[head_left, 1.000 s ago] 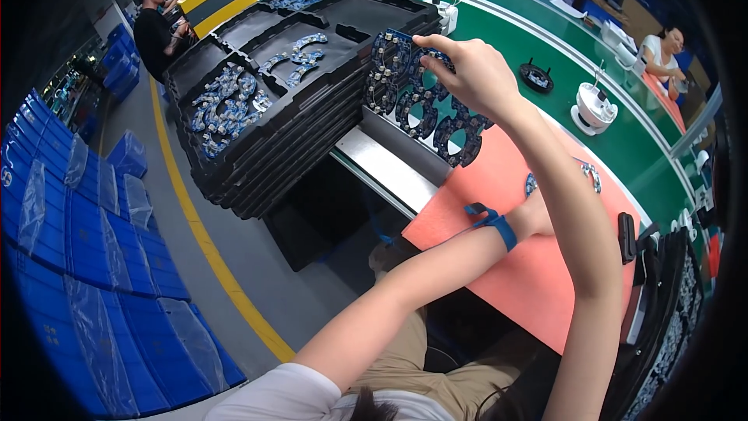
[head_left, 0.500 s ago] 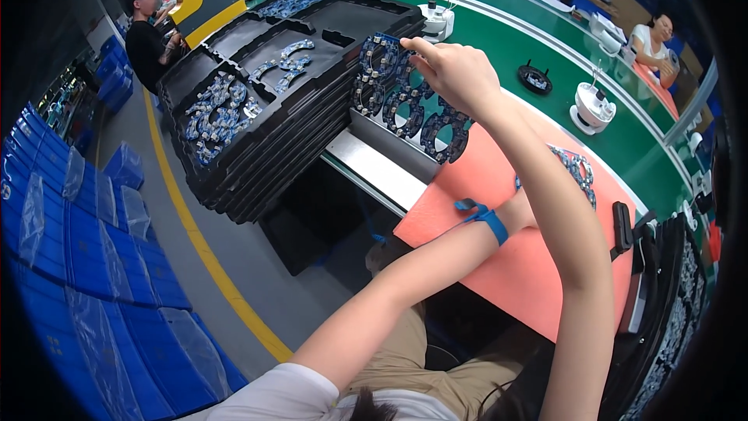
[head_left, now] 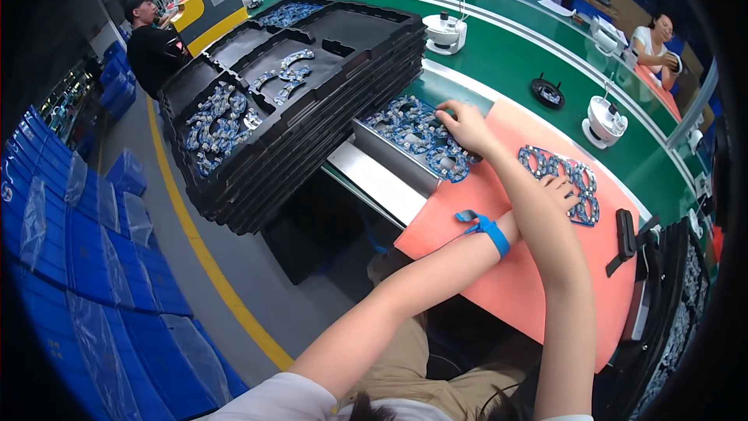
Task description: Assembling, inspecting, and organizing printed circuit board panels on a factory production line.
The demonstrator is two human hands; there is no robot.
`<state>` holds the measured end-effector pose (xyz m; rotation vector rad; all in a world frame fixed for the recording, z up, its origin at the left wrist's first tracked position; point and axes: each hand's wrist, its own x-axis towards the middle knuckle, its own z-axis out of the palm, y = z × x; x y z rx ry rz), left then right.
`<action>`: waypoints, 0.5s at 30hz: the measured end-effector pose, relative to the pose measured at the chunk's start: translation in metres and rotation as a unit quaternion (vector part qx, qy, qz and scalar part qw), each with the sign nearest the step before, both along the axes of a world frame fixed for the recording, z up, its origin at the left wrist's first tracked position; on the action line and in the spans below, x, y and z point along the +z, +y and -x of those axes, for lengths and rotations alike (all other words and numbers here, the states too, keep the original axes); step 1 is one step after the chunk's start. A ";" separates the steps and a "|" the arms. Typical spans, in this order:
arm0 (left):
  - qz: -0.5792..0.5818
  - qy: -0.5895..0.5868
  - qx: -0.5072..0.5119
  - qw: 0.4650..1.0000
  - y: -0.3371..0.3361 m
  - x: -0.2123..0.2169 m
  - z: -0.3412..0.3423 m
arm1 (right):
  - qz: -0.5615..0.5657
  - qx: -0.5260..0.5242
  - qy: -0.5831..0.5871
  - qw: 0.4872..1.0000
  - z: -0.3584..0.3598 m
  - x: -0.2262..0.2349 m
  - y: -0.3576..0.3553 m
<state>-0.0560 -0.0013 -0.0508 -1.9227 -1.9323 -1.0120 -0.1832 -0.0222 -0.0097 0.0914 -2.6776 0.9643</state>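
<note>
My right arm crosses over my left. My right hand rests at the right edge of a blue circuit board panel with ring-shaped cutouts, its fingers apart on the edge. This panel lies flat beside a metal channel, its near corner over the pink mat. My left hand, with a blue strap on its wrist, is spread over a second circuit board panel on the mat. My right forearm hides part of the left hand.
A stack of black trays at the left holds loose curved boards. White round devices and a black round part stand on the green conveyor. Blue bins line the floor. Two people are farther off.
The circuit board panel that my right hand held upright by its top edge now lies flat. My right hand has come down with it. My left hand's fingers now show on the other panel.
</note>
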 end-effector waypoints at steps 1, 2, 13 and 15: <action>0.003 0.010 0.003 1.000 0.000 0.002 0.001 | 0.033 -0.012 -0.016 0.999 0.004 -0.002 0.004; 0.007 0.017 0.002 1.000 0.001 0.002 -0.002 | 0.046 -0.018 -0.020 0.999 0.002 0.005 0.008; 0.068 -0.254 -0.090 0.961 -0.022 0.051 0.002 | 0.323 -0.071 0.137 0.934 -0.073 0.074 0.073; -0.022 -0.358 -0.068 0.931 -0.024 0.057 0.000 | 0.352 -0.114 0.177 0.912 -0.097 0.089 0.087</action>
